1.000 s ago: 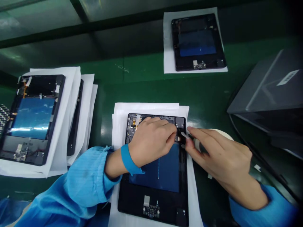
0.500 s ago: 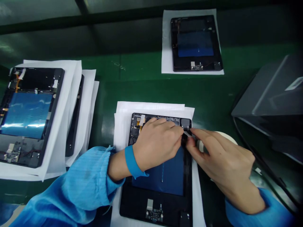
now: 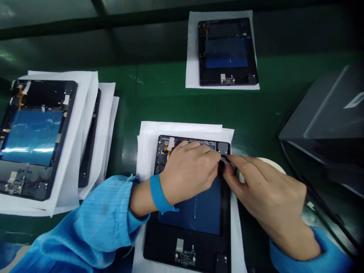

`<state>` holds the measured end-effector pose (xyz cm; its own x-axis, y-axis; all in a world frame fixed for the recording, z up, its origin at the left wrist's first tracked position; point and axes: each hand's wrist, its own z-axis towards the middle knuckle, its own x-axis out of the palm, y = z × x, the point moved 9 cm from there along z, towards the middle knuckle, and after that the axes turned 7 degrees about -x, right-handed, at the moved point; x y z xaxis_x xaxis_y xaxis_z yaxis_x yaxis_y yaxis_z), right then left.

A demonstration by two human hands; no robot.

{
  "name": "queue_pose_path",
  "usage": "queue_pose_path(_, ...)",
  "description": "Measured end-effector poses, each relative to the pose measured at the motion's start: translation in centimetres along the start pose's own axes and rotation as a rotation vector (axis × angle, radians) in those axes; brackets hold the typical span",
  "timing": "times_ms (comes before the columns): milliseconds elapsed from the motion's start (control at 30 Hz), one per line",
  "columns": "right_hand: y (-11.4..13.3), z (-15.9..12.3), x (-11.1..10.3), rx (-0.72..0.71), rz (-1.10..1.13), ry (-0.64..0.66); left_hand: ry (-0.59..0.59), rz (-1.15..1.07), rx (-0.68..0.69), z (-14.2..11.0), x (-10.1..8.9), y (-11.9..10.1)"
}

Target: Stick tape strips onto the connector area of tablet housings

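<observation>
An opened tablet [image 3: 189, 212] lies on white paper sheets [image 3: 139, 167] in front of me, its inner parts and a dark blue panel facing up. My left hand [image 3: 193, 172], with a blue band at the wrist, is closed above the tablet's upper half; its fingertips are hidden. At the tablet's upper right edge, the thumb and forefinger of my right hand [image 3: 264, 193] pinch a small pale strip [image 3: 225, 160]. The strip reaches across to the left fingertips. Its exact kind is unclear.
On the left, opened tablets [image 3: 32, 138] are stacked between paper sheets. Another tablet [image 3: 227, 53] rests on paper at the far side. A grey box-like device [image 3: 327, 110] with a black cable [image 3: 295, 170] stands at right. A pale round object [image 3: 273, 163] sits partly behind my right hand.
The far tablet and its paper have shifted a little to the left. My right hand has moved only slightly; my left hand stays put over the near tablet.
</observation>
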<state>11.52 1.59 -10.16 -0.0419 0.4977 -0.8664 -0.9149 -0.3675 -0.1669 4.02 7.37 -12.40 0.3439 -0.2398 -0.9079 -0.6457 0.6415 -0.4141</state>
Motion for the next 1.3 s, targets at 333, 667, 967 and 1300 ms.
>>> queue_pose_path(333, -0.1, 0.5, 0.3, 0.009, 0.058, 0.059, -0.020, 0.005, -0.006, 0.0, -0.1, 0.0)
queue_pose_path(667, 0.1, 0.7, 0.7, -0.083, 0.141, 0.121, -0.028, -0.003, 0.002, 0.0, -0.1, 0.0)
queue_pose_path(967, 1.5, 0.7, 0.4, -0.164, 0.015, 0.160, 0.021, 0.008, -0.012, 0.1, 0.2, 0.3)
queue_pose_path(1300, 0.0, -2.4, 1.4, -0.051, 0.275, 0.049, 0.066, -0.130, -0.057, -1.2, -1.9, 0.5)
